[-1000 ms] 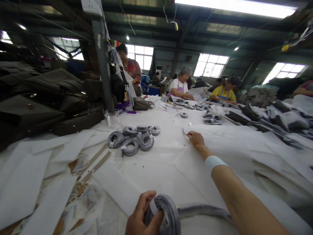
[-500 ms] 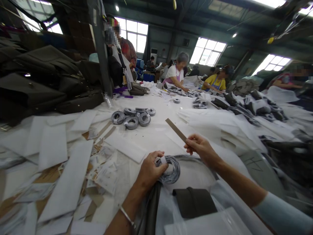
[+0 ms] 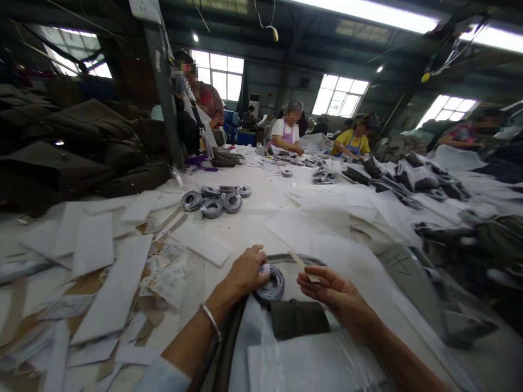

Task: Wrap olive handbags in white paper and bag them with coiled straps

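Note:
My left hand [image 3: 246, 270] is closed round a grey coiled strap roll [image 3: 272, 284] on the white table. A loose end of the strap curves away behind it. My right hand [image 3: 330, 288] pinches a thin brown cardboard strip [image 3: 302, 265] just right of the roll. A dark olive folded fabric piece [image 3: 299, 318] lies right below both hands, partly under clear plastic [image 3: 310, 362].
Several grey strap rolls [image 3: 216, 200] sit mid-table. White sheets and labels [image 3: 93, 250] litter the left side. Dark bags [image 3: 81, 147] pile up at the far left beside a steel post [image 3: 163, 92]. Other people [image 3: 286, 133] work at the far end. Grey-white pieces [image 3: 408, 179] heap up on the right.
My right hand reached far across the table, picked up the cardboard strip and brought it back beside the roll. My left hand kept its hold on the roll throughout.

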Motion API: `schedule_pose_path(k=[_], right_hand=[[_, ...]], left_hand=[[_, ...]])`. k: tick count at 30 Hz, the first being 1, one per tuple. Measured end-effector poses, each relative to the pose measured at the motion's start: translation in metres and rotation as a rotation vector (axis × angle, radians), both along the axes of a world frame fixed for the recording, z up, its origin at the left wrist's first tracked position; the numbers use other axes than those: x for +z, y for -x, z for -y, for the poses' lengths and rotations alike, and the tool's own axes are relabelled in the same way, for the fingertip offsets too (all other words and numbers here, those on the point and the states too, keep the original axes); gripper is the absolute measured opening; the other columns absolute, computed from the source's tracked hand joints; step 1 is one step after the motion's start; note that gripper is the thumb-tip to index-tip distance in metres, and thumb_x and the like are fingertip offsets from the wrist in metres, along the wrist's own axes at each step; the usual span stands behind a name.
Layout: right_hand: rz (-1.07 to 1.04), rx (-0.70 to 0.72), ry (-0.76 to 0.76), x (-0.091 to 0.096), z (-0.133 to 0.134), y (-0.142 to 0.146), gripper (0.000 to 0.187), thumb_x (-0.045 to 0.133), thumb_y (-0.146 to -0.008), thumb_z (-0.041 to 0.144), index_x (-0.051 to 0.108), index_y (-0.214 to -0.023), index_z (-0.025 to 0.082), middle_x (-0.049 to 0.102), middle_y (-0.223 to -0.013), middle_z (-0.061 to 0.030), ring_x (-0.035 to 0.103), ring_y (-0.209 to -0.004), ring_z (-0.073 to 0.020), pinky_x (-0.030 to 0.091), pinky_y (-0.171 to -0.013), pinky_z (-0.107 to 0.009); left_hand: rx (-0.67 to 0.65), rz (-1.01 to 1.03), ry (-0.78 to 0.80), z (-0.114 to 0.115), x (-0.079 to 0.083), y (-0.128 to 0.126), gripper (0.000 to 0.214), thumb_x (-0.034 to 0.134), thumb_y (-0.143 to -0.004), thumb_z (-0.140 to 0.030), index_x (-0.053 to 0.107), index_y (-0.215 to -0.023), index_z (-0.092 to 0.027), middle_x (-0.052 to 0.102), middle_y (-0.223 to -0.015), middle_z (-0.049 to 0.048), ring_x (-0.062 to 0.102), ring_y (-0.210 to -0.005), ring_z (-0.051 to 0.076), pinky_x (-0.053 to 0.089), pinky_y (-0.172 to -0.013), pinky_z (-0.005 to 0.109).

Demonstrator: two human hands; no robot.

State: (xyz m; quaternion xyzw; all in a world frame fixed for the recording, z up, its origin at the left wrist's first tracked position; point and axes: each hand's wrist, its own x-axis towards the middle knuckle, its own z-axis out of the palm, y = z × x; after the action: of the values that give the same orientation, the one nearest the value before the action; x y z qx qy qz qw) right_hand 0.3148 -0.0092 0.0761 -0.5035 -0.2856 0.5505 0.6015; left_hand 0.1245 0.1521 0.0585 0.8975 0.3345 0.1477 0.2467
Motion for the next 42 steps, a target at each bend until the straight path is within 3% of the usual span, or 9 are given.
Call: schedule_pose_path(k=[5, 10, 14, 19, 23, 27, 30, 38, 42], right_hand=[[0.062, -0.222, -0.026, -0.012, 0.003, -0.004, 0.038, 0.089, -0.062, 0.040, 0.074, -0.089, 0.018, 0.075, -0.084, -0.0080, 0.069, -0.069, -0.0181, 0.057, -0.071, -0.032], [0.188, -0.385, -0.197, -0.016, 0.003, -0.008, 0.031, 0.092, -0.054, 0.035, 0.077, -0.076, 0.019, 0.071, -0.086, -0.0043, 0.055, -0.056, -0.0085, 0.045, -0.046, -0.020], [0.117, -0.405, -0.219, -0.012, 0.000, -0.008, 0.027, 0.090, -0.059, 0.033, 0.076, -0.078, 0.020, 0.070, -0.113, -0.0077, 0.065, -0.067, -0.0134, 0.051, -0.048, -0.021], [-0.065, -0.524, -0.296, 0.010, -0.007, -0.026, 0.030, 0.091, -0.061, 0.031, 0.073, -0.082, 0.019, 0.076, -0.088, -0.0043, 0.073, -0.081, -0.0200, 0.061, -0.077, -0.032], [-0.031, -0.600, -0.381, 0.035, -0.005, -0.042, 0.032, 0.092, -0.059, 0.026, 0.073, -0.083, 0.017, 0.075, -0.084, -0.0018, 0.072, -0.075, -0.0139, 0.060, -0.078, -0.026], [0.061, -0.534, -0.380, 0.045, 0.004, -0.031, 0.028, 0.088, -0.066, 0.033, 0.072, -0.084, 0.018, 0.076, -0.092, -0.0042, 0.073, -0.074, -0.0186, 0.061, -0.070, -0.031], [0.172, -0.419, -0.365, 0.045, 0.009, -0.013, 0.027, 0.085, -0.070, 0.038, 0.074, -0.085, 0.018, 0.076, -0.094, -0.0072, 0.073, -0.085, -0.0221, 0.059, -0.080, -0.035], [0.447, -0.214, -0.323, 0.047, 0.010, 0.024, 0.020, 0.084, -0.070, 0.039, 0.077, -0.078, 0.022, 0.077, -0.095, -0.0068, 0.072, -0.084, -0.0211, 0.059, -0.080, -0.032], [0.547, -0.126, -0.316, 0.045, 0.009, 0.027, 0.018, 0.082, -0.072, 0.039, 0.079, -0.080, 0.023, 0.077, -0.096, -0.0084, 0.072, -0.089, -0.0235, 0.060, -0.082, -0.033]], left_hand=[[-0.031, -0.082, -0.011, -0.004, 0.008, -0.015, 0.020, 0.063, -0.073, -0.024, 0.066, -0.093, -0.020, 0.067, -0.099, 0.0058, 0.065, -0.092, 0.021, 0.048, -0.082, 0.029], [0.003, -0.089, -0.021, 0.003, 0.005, -0.009, 0.023, 0.058, -0.080, -0.027, 0.062, -0.102, -0.022, 0.067, -0.103, 0.0046, 0.064, -0.095, 0.020, 0.046, -0.083, 0.027], [0.033, -0.066, 0.014, 0.008, 0.000, -0.003, 0.039, 0.056, -0.081, -0.023, 0.054, -0.120, -0.022, 0.069, -0.106, 0.0051, 0.065, -0.099, 0.021, 0.047, -0.082, 0.028], [-0.004, -0.216, -0.086, 0.007, -0.009, -0.006, 0.047, 0.046, -0.091, -0.026, 0.050, -0.137, -0.016, 0.062, -0.128, 0.0127, 0.058, -0.118, 0.026, 0.045, -0.098, 0.036], [-0.009, -0.331, -0.225, 0.005, -0.016, -0.010, 0.048, 0.038, -0.093, -0.023, 0.051, -0.138, -0.011, 0.063, -0.127, 0.0161, 0.058, -0.117, 0.031, 0.045, -0.099, 0.044], [0.030, -0.289, -0.190, -0.005, -0.031, -0.007, 0.051, 0.045, -0.090, -0.028, 0.052, -0.137, -0.010, 0.059, -0.136, 0.0160, 0.054, -0.126, 0.030, 0.041, -0.107, 0.043], [0.047, -0.214, -0.083, -0.015, -0.037, -0.004, 0.055, 0.051, -0.084, -0.030, 0.053, -0.137, -0.013, 0.055, -0.142, 0.0129, 0.049, -0.133, 0.027, 0.035, -0.113, 0.040], [0.074, -0.120, -0.029, 0.006, 0.003, 0.001, 0.028, 0.054, -0.079, -0.026, 0.070, -0.101, -0.020, 0.071, -0.104, 0.0080, 0.066, -0.100, 0.025, 0.048, -0.084, 0.033], [0.118, -0.088, -0.040, 0.007, 0.004, 0.002, 0.027, 0.058, -0.078, -0.028, 0.070, -0.102, -0.022, 0.071, -0.105, 0.0060, 0.065, -0.099, 0.022, 0.046, -0.083, 0.029]])
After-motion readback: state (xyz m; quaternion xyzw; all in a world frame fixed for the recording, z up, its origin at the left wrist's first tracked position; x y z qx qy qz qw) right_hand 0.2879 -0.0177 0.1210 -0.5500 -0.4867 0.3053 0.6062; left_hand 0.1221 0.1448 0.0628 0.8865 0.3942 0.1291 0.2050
